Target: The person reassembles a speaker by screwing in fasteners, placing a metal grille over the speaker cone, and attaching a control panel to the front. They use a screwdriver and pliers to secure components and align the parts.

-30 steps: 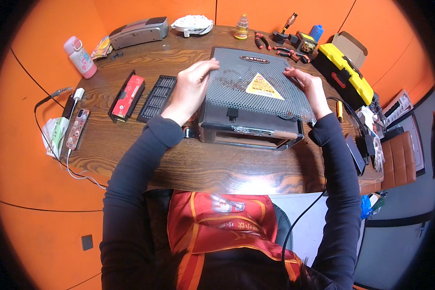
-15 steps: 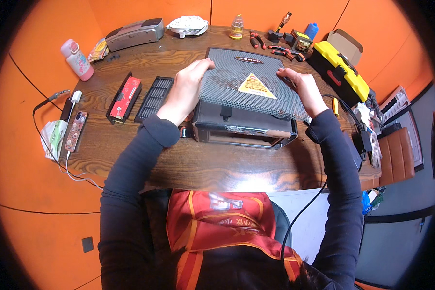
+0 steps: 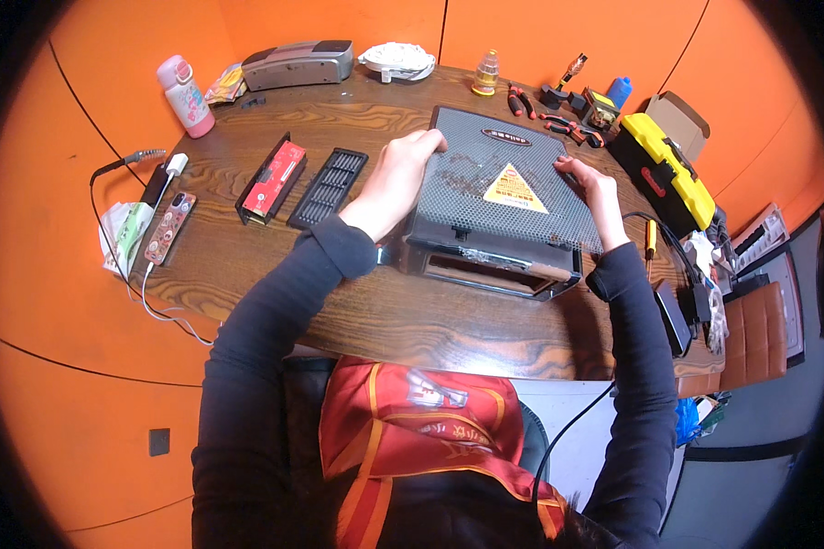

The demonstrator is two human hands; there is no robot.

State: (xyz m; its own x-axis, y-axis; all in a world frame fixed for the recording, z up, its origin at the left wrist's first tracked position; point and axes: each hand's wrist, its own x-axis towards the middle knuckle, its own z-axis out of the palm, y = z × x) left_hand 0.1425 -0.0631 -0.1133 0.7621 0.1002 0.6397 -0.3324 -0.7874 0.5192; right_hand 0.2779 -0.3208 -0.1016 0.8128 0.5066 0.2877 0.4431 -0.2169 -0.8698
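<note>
On the wooden desk [image 3: 275, 119], dead center, sits a grey metal box [image 3: 504, 206], prob a PC power supply or sth like it: mesh top w/ a yellow triangle sticker [image 3: 515, 188], open slot on the side facing the person. It's lying flat, near the front edge.

Left hand [image 3: 395, 178] is clamped over the box's left top edge, fingers curled over the far corner. Right hand [image 3: 590, 188] grips the right edge, fingers pressed together, thumb on top. So both hands are closed on the box, nothing else in them.

Looks to me like the step is handling or turning the whole unit to get at a side, not unscrewing anything yet, since no tool is in hand. Next move IMO needs a firm two-handed hold, and a clear patch of desk, bc the bit trays sit just beside the left forearm.

Count, as far as I can see:
- 1 grey box
- 2 trays left of it: red-lined tray [image 3: 272, 177] + black bit tray [image 3: 329, 187]
- 1 yellow toolbox [image 3: 666, 169] to the right
- 1 pink bottle [image 3: 185, 95] far left
- 1 phone [image 3: 170, 227] at the left edge, cable attached
- 1 small yellow-handled screwdriver [image 3: 651, 238] by the right wrist
- pliers w/ red handles at the back: 2 I think, too small to be sure
</note>
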